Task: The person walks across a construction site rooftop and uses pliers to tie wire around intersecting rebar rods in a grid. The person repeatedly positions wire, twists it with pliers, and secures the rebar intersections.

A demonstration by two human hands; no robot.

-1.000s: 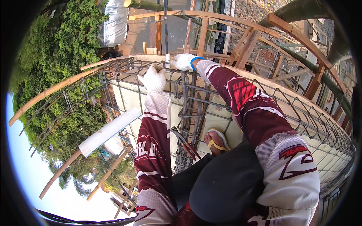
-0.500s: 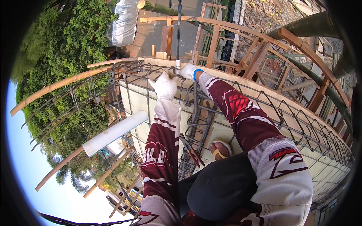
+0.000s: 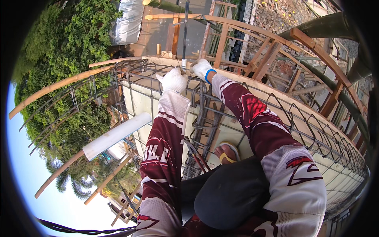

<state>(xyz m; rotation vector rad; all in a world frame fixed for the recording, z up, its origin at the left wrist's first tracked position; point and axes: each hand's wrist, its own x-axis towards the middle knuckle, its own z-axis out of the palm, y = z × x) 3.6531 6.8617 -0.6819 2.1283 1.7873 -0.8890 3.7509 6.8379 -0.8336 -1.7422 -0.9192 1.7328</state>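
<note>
My left hand (image 3: 174,80), in a white knit glove, is closed at the far side of the steel rebar cage (image 3: 203,103). My right hand (image 3: 202,69), gloved with a blue band at the wrist, is closed just right of it, its fingers pointing toward the left one. Both are at the top bars beside the wooden form board (image 3: 244,81). What the fingers pinch is too small or hidden. A dark upright rod or cable with a white sleeve (image 3: 184,63) stands just beyond the gap between the hands. Pincers with reddish handles (image 3: 200,158) hang on the bars nearer me.
My sandalled foot (image 3: 227,153) is on the pale deck below bars. A white pipe (image 3: 116,136) sticks out at left near bamboo poles (image 3: 59,89). Timber framing (image 3: 268,61) and thick green bamboo (image 3: 331,27) stand at right, with rubble (image 3: 276,17) lower down.
My left hand has moved slightly right, closer to my right hand, and its fingers have turned inward. My right hand has tilted, its fingers now extending left. The view has shifted slightly.
</note>
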